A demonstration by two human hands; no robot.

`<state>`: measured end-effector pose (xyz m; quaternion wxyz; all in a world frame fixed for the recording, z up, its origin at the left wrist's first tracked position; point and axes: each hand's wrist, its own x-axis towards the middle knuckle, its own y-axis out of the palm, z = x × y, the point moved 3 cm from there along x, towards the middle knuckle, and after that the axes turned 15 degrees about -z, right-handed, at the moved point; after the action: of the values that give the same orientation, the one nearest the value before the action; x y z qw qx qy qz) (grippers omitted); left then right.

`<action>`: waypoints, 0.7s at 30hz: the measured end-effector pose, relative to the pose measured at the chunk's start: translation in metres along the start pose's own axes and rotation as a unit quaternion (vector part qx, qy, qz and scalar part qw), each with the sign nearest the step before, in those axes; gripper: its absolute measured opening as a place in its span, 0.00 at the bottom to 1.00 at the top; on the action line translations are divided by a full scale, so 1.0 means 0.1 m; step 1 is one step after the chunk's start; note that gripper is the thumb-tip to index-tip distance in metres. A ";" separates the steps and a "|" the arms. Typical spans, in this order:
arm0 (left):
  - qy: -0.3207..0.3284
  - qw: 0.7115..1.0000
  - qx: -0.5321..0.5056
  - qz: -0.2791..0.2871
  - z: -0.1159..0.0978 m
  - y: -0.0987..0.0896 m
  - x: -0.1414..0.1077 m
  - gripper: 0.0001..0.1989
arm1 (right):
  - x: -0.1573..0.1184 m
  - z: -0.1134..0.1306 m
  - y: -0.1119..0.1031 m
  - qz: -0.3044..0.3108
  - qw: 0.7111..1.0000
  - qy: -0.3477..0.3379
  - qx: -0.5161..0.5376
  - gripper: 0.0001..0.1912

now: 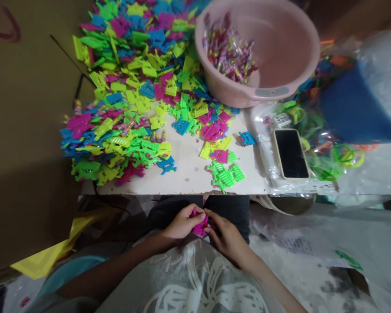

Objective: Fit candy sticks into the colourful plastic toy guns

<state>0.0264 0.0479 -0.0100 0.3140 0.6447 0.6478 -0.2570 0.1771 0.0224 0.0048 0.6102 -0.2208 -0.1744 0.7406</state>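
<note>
Over my lap, just below the table edge, I hold a small magenta plastic piece [199, 225]. My left hand [185, 221] grips it, with the thumb laid across its top. The fingers of my right hand [224, 232] are bent around its right side and touch it; whether they pinch something small there I cannot make out. Beyond my hands on the table [182, 184] lie similar flat plastic pieces, with green ones [226, 175] closest to the edge and magenta ones [214, 130] behind them.
A large heap of coloured plastic pieces [143, 65] covers the back left, with a smaller pile [117, 148] before it. A pink basin [228, 93] holds small wrapped sticks. A phone [291, 154] rests on clear plastic bags at right. Cardboard [29, 130] stands at left.
</note>
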 end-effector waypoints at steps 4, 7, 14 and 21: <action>0.003 1.000 -0.001 -0.003 0.04 0.01 0.00 0.22 | 0.01 -0.06 0.08 -0.014 0.999 0.008 0.039 0.22; 0.020 1.000 0.005 -0.016 0.06 -0.01 0.03 0.24 | 0.03 -0.08 0.15 -0.028 0.998 0.011 0.056 0.22; 0.121 0.990 0.064 -0.033 -0.20 -0.15 0.01 0.14 | 0.15 0.01 0.15 -0.051 0.996 -0.028 0.075 0.20; 0.494 0.778 0.317 -0.226 -1.48 -0.72 -0.12 0.10 | 0.59 0.14 -0.34 -0.216 0.973 -0.076 0.037 0.20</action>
<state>-0.0565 0.1463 0.0936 -0.3375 0.5815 0.7232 -0.1578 0.1882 0.0867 0.0283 0.7484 -0.0986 -0.2362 0.6118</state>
